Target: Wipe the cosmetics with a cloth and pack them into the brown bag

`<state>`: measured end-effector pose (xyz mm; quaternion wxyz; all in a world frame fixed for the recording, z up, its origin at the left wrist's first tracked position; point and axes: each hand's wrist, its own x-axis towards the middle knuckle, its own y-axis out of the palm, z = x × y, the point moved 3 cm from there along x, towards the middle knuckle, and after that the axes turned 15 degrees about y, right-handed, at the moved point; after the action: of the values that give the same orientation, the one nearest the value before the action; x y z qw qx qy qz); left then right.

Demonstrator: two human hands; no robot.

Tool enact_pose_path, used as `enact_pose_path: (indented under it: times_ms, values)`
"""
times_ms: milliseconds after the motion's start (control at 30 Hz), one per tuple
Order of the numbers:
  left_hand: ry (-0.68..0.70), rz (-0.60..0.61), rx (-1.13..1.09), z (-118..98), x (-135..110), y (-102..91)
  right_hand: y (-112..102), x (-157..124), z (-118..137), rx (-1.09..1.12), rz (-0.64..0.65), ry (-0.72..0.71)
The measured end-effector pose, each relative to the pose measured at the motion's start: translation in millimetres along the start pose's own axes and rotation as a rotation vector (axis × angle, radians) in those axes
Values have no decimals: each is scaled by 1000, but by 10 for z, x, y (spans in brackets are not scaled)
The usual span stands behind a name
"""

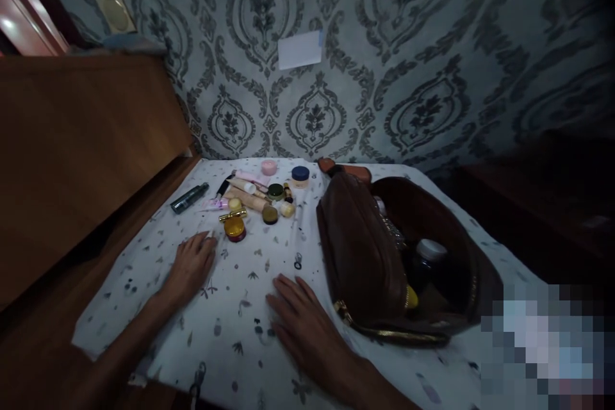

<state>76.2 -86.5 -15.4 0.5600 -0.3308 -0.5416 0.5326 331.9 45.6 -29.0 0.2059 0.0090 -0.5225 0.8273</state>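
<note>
Head view: the amber jar (235, 229) sits on the desk (245, 333), just beyond the left hand (191, 267), at the near edge of a loose cluster. Around it lie a gold tube (232, 215), an olive jar (270, 215) and a beige tube (247, 199); a pink jar (269, 168) and a blue-lidded jar (300, 177) stand at the back, and a green bottle (189, 198) lies apart on the left. The bag (353, 237) gapes on the right, with a white-capped bottle (431, 257) and something yellow (412, 298) inside. Judging by this layout, the small things are out and grouped but in no clear rows, while the bag remains part full; how much sorting is left I cannot tell.

The left hand reaches forward, palm down, fingers close together and slightly bent; its grip looks loose, with nothing clearly held, though a pale spot at the fingertips is too small to make out. The right hand (303, 327) lies palm down between cluster and bag, fingers spread, its grip wide and empty. Farther out are a brown case (356, 173) behind the bag, a cabinet (86, 166) and the patterned wall (317, 102).
</note>
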Motion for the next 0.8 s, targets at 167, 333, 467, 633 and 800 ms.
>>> enact_pose_path:
  times_ms: [167,333,467,633,800]
  values:
    - [-149,12,-88,334,119,-148,-87,85,23,46,54,42]
    - [-2,-378,-255,220,711,-474,-79,302,11,239,-45,103]
    - [266,-200,-267,-296,1254,-407,24,451,-12,398,-48,198]
    - [357,98,-223,-669,1552,-83,80,458,-56,555,-24,275]
    - [303,132,-316,-597,1533,-12,83,423,-116,661,-34,296]
